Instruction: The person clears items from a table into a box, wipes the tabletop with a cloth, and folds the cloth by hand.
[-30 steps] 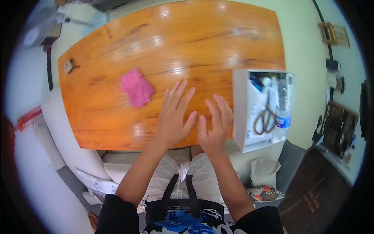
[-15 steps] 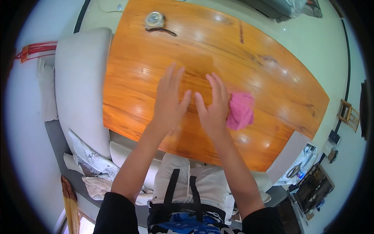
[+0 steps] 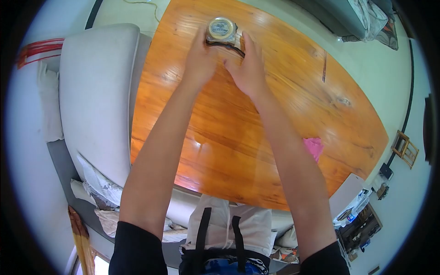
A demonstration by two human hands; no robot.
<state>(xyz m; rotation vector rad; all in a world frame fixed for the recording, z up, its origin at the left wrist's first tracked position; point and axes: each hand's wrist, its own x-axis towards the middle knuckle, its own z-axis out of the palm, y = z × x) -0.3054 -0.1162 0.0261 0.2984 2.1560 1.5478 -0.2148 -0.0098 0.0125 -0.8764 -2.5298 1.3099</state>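
A tape measure (image 3: 222,30) with a clear case and a dark wrist strap lies near the far edge of the wooden table (image 3: 229,137). My left hand (image 3: 200,62) is at its left side, fingers stretched out close to the case; whether they touch it I cannot tell. On the other side, my right hand (image 3: 250,68) is open beside the strap, thumb and fingers apart. A pink cloth (image 3: 314,148) lies on the table to the right, partly covered by my right forearm.
At the table's lower right corner stands a white box (image 3: 348,197) with items in it. A pale sofa (image 3: 98,87) runs along the left side. A small wooden stool (image 3: 405,149) is on the floor at right, and grey furniture (image 3: 337,18) stands beyond the table.
Both hands have moved forward from the middle of the table to either side of the tape measure. The view has shifted, and my right forearm now covers part of the pink cloth.
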